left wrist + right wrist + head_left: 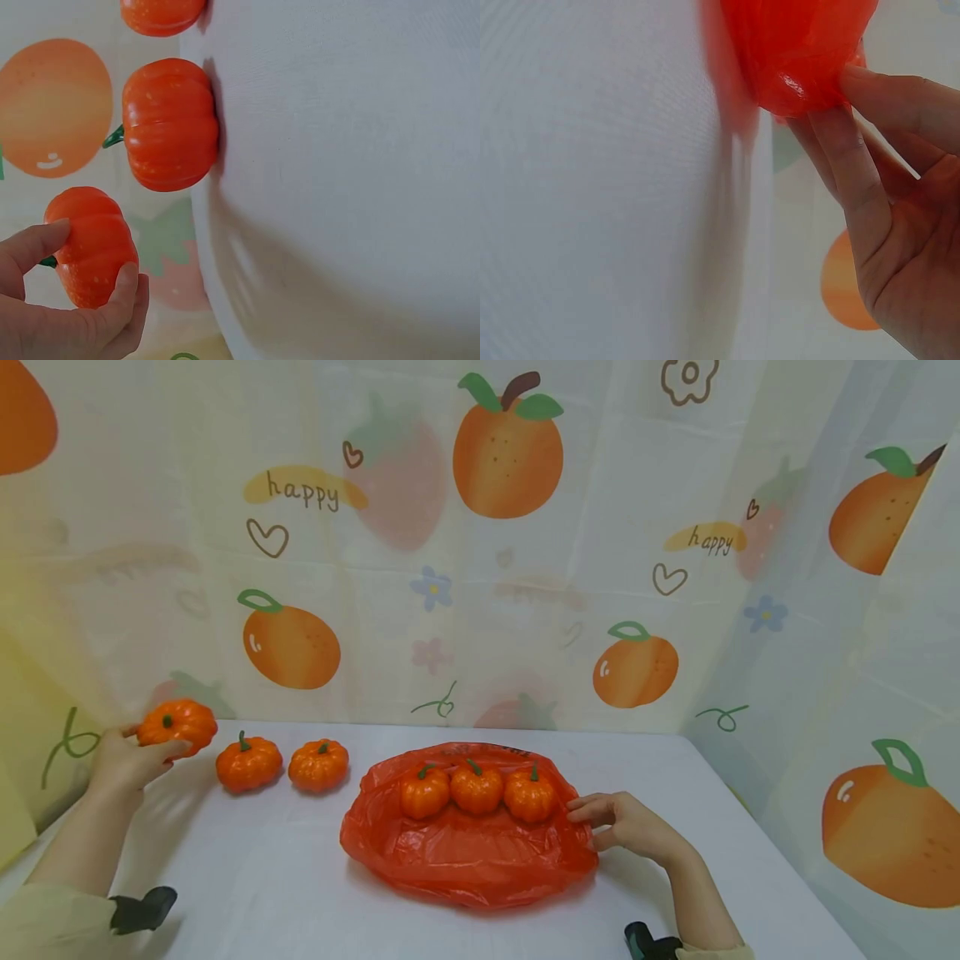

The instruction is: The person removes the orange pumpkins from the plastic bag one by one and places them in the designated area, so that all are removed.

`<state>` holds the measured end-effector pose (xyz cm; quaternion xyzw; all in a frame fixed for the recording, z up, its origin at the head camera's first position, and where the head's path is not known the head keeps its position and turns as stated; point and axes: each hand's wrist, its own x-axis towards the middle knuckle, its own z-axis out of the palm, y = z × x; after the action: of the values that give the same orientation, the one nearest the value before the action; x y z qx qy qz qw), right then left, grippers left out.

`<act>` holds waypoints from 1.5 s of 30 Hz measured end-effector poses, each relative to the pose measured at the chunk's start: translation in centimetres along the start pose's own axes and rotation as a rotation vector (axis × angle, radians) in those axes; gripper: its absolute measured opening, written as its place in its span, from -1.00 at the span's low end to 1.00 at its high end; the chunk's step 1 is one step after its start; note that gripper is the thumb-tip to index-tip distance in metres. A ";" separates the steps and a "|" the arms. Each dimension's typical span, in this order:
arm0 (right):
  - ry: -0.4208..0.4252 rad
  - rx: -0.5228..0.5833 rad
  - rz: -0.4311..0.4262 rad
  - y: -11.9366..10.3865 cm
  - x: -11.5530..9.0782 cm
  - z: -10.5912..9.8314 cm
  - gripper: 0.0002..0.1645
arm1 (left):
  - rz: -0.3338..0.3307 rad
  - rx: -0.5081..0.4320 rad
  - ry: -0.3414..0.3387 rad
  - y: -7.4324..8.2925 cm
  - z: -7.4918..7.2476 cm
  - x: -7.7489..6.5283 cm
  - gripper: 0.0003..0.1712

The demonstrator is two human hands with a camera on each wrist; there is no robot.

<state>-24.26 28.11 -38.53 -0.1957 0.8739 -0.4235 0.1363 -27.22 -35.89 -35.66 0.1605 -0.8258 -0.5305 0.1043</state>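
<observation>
My left hand (pixel 123 762) grips a small orange toy pumpkin (pixel 187 725) with a green stem, raised above the table at the far left. In the left wrist view, thumb and fingers lie on opposite sides of this held pumpkin (pixel 91 251). Two similar pumpkins (pixel 249 765) (pixel 318 766) stand side by side to its right. A red plastic bag (pixel 465 868) lies spread wide in the middle, with three pumpkins (pixel 477 788) in a row inside. At its right edge, my right hand (pixel 637 827) pinches the bag's rim (pixel 802 82) between thumb and fingers.
A white-covered table (pixel 262 877) carries everything. Behind and to the right hangs a pale curtain (pixel 510 585) printed with fruit, hearts and flowers. Black straps (pixel 142 910) sit at both wrists.
</observation>
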 end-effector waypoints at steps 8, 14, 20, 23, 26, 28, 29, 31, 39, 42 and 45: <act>0.000 0.012 0.007 0.1 0.0 0.0 -0.51 | -0.086 -0.016 0.020 -0.3 0.2 0.7 0.04; 0.000 0.019 0.004 0.1 -0.1 0.0 -0.51 | -0.151 -0.032 0.022 -0.6 0.3 1.0 0.04; 0.000 0.004 -0.009 0.2 0.0 0.0 -0.51 | -0.167 0.012 0.036 -1.2 0.3 1.0 0.02; -0.004 0.004 -0.012 0.2 0.0 0.0 -0.51 | -0.165 0.056 0.066 -1.5 0.5 1.0 -0.02; -0.006 0.007 -0.008 0.2 -0.1 -0.1 -0.52 | -0.167 0.101 0.076 -1.7 0.7 1.0 -0.05; -0.005 0.006 -0.007 0.2 -0.1 -0.1 -0.52 | -0.173 0.124 0.081 -1.9 0.9 1.0 -0.06; -0.005 0.006 -0.007 0.2 -0.1 -0.1 -0.52 | -0.181 0.126 0.078 -2.0 1.0 1.0 -0.06; -0.005 0.007 -0.008 0.2 -0.1 0.0 -0.52 | -0.200 0.128 0.069 -2.2 1.0 1.1 -0.04; -0.004 0.005 -0.006 0.3 0.0 0.0 -0.51 | -0.236 0.168 0.050 -2.7 1.1 1.5 0.02; -0.003 0.010 -0.002 0.3 0.0 -0.1 -0.51 | -0.239 0.190 0.041 -2.6 1.2 1.6 0.01; -0.004 0.017 0.004 0.2 0.0 -0.1 -0.51 | -0.233 0.227 0.043 -2.5 1.4 1.5 -0.02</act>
<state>-24.34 28.30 -38.68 -0.1938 0.8703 -0.4303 0.1406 -28.70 -36.26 -38.53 0.2773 -0.8537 -0.4389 0.0410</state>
